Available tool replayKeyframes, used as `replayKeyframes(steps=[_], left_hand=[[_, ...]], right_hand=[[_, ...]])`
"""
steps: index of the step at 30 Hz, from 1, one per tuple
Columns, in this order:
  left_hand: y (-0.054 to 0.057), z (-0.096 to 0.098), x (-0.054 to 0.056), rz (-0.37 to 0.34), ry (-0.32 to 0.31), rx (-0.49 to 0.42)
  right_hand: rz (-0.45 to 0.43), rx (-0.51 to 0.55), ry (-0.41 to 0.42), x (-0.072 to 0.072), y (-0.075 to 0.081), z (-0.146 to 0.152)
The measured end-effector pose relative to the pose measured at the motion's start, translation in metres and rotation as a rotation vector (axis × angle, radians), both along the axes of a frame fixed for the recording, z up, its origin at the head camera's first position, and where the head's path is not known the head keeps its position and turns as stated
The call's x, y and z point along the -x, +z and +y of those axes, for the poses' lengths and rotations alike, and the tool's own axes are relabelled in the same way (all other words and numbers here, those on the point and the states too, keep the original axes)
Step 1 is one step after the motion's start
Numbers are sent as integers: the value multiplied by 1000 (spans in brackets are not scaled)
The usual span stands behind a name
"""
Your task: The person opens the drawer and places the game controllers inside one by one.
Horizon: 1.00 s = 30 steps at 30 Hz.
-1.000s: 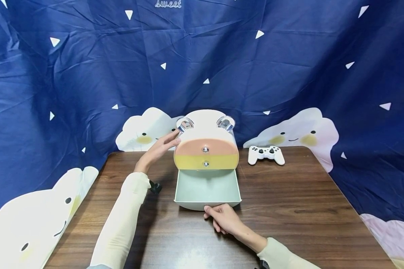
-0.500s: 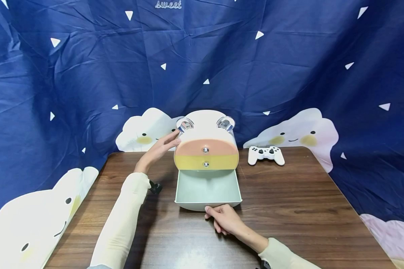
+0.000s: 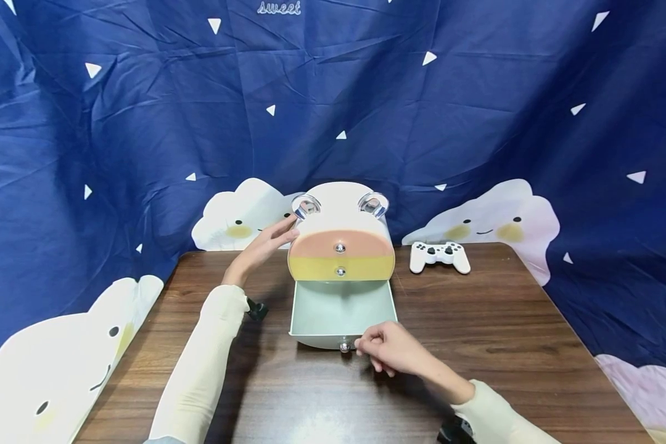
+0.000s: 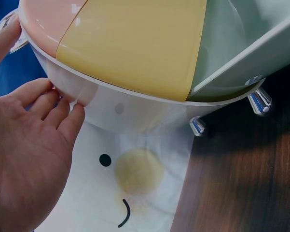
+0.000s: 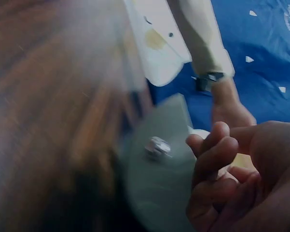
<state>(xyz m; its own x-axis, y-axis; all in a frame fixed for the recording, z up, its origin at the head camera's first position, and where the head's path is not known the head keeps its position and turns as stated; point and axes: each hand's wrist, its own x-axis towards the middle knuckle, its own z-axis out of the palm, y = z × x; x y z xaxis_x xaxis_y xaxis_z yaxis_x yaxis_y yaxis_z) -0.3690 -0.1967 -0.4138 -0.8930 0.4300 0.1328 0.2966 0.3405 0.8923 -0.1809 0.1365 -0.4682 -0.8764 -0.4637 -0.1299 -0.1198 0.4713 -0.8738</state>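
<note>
A small rounded drawer cabinet [image 3: 341,216], white with two round silver-rimmed ears on top, stands on the table. Its pink drawer [image 3: 316,242] and yellow drawer [image 3: 311,269] are closed. The light green drawer [image 3: 338,308] below them is pulled out and holds nothing. My left hand [image 4: 36,140] rests its fingertips against the cabinet's white side, fingers nearly straight. Just right of the green drawer's silver knob [image 3: 345,347], my right hand [image 3: 394,348] hovers with loosely curled fingers and nothing in them. The knob [image 5: 158,148] shows uncovered in the right wrist view.
A white game controller [image 3: 439,256] lies to the right of the cabinet near the table's back edge. Behind the wooden table [image 3: 505,345] hangs a blue curtain [image 3: 333,80] with printed clouds. Short silver feet [image 4: 198,126] hold the cabinet up.
My right hand has let go of the green drawer's knob and moved a little to the right, uncovering it. The drawer stays pulled out, and my left hand keeps its place on the cabinet.
</note>
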Motion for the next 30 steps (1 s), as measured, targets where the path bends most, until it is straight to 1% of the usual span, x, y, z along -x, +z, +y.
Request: replayKeyframes(steps=[3,6,15,19,24,30], left_hand=[[0,1,0,-1,-2,1],[0,2,0,-4,-1,4],[0,1,-1,-11,1,17],[-2,0,0,-9,2,25],[-2,-1,-2,-11,7,27],[-1,-1,-4,-15,13,25]], right_hand=[[63,-44,-11,7,16,13],[98,-74,-40,17,30,28],[196,-143,-113,53,58,69],[256,-175,-128,70,67,87],[300,-199,-145,93,77,109],[373,-285,-178,123,84,130]])
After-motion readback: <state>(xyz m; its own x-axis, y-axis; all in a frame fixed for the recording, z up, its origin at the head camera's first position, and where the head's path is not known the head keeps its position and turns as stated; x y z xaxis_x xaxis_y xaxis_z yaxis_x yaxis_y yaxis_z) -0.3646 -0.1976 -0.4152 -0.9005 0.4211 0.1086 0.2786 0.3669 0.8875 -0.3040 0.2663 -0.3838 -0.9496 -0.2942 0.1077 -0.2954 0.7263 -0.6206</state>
